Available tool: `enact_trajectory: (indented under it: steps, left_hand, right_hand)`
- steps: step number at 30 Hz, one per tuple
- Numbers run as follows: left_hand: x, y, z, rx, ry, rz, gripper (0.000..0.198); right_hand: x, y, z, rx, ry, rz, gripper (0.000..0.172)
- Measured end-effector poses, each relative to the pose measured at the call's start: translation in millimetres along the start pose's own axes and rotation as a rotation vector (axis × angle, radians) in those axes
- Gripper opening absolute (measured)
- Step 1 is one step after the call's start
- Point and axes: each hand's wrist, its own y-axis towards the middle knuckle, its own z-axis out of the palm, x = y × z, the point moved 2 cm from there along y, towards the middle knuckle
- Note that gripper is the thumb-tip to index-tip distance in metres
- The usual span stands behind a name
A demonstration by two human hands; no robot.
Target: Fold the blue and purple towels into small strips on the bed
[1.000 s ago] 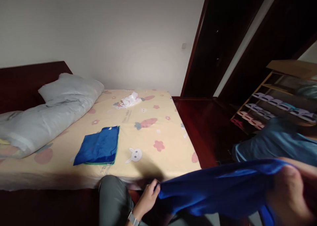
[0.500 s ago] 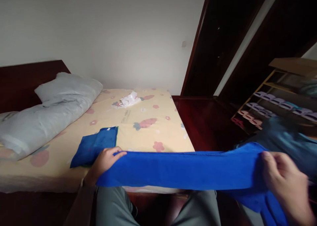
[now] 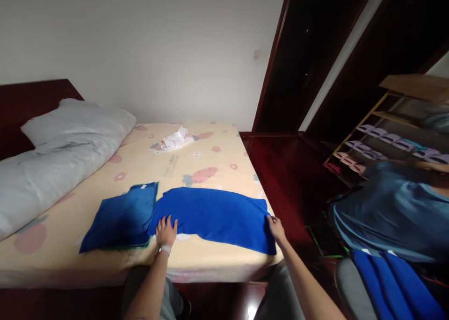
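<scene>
A long blue towel (image 3: 213, 214) lies spread across the near edge of the bed, slightly wavy along its borders. My left hand (image 3: 166, 232) rests with fingers apart on its left end. At the right end my right hand (image 3: 276, 227) pinches the towel's edge between thumb and fingers. Just left of it, a folded blue towel (image 3: 121, 217) with green edging and a small white label lies flat, touching or nearly touching the long one. More blue towels (image 3: 396, 282) with white labels lie at the lower right.
The bed has a patterned yellow sheet (image 3: 224, 168). A grey quilt (image 3: 70, 156) is heaped at its left, and a crumpled white plastic bag (image 3: 177, 139) lies further back. Blue-grey fabric (image 3: 382, 212) is at the right, before a shoe rack (image 3: 380, 107) holding slippers.
The blue towel, stretched in the air between my hands, has come down onto the bed and now lies wider. My right hand moved left and away from me; my left hand opened flat on it.
</scene>
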Motion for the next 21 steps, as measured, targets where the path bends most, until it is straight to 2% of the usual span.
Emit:
enact_trajectory:
  steps: [3, 6, 8, 11, 14, 17, 21]
  left_hand:
    - [51, -29, 29.0, -0.138, 0.023, -0.099, 0.048]
    - [84, -25, 28.5, -0.209, 0.027, -0.278, 0.050]
    - [94, -13, 21.1, -0.128, 0.020, -0.335, 0.049]
    - [102, 4, 11.2, 0.035, 0.046, -0.330, 0.049]
    - [114, 7, 7.4, 0.147, 0.030, -0.316, 0.044]
    - [123, 0, 7.3, 0.241, -0.054, -0.282, 0.030]
    - [122, -9, 8.1, 0.245, -0.079, -0.250, 0.035]
  right_hand:
    - [-40, -18, 14, 0.037, 0.014, 0.040, 0.050]
    - [-64, -27, 15, 0.107, 0.043, 0.037, 0.042]
    - [-67, -22, 6, 0.091, 0.098, 0.004, 0.044]
    - [-60, -8, -20, -0.014, 0.192, -0.072, 0.049]
    - [-60, 0, -45, -0.049, 0.185, -0.088, 0.047]
    - [-78, -4, -58, -0.029, 0.171, -0.061, 0.042]
    - [-114, -14, -61, 0.092, 0.136, -0.031, 0.034]
